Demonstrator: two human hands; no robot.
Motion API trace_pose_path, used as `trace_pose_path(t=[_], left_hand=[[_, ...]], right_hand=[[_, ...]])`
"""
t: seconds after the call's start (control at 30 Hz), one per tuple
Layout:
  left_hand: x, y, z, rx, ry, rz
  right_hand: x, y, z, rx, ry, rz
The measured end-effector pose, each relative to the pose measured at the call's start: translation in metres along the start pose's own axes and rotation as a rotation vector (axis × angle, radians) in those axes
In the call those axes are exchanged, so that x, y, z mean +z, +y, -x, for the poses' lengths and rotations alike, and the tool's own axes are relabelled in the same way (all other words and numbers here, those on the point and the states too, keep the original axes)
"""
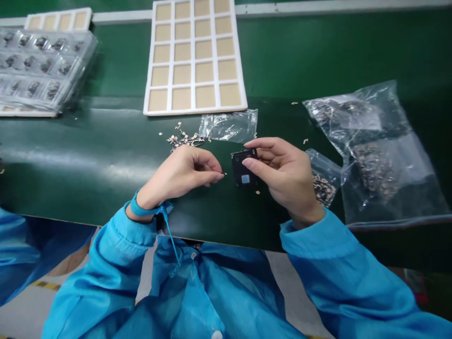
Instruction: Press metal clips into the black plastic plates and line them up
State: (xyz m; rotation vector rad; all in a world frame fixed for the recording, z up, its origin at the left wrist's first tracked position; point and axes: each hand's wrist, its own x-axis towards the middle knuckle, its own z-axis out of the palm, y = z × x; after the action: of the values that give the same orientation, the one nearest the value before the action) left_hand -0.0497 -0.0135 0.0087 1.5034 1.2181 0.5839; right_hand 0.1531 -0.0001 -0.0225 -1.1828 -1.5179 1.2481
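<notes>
My right hand (282,172) grips a small black rectangular part (243,167) by its right side, thumb on the face. A pale blue square shows low on that face. My left hand (187,172), with a blue wrist strap (143,209), pinches a tiny light-coloured piece (225,174) between thumb and fingertips. The piece is too small to name and sits just left of the black part, apart from it. Behind my left hand lies a loose pile of small metal pieces (183,140). One more small piece (257,192) rests just below the black part.
A white tray with beige compartments (192,61) lies ahead, with a crumpled clear bag (229,126) before it. Stacked clear blister trays (42,66) stand at left. On the right are a small bag of pieces (323,188) and a large zip bag (406,188). Another person's blue sleeve (17,249) shows at left.
</notes>
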Motion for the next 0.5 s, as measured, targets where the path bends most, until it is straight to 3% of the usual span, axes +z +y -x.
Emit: trace_pose_path(t=[0.23,0.5], left_hand=[[0.008,-0.004,-0.008,-0.134,-0.124,0.204],[0.011,-0.005,-0.012,-0.135,-0.101,0.219]], right_hand=[[0.002,-0.004,0.009,-0.156,0.021,0.247],[0.004,-0.005,0.012,-0.262,-0.015,0.341]])
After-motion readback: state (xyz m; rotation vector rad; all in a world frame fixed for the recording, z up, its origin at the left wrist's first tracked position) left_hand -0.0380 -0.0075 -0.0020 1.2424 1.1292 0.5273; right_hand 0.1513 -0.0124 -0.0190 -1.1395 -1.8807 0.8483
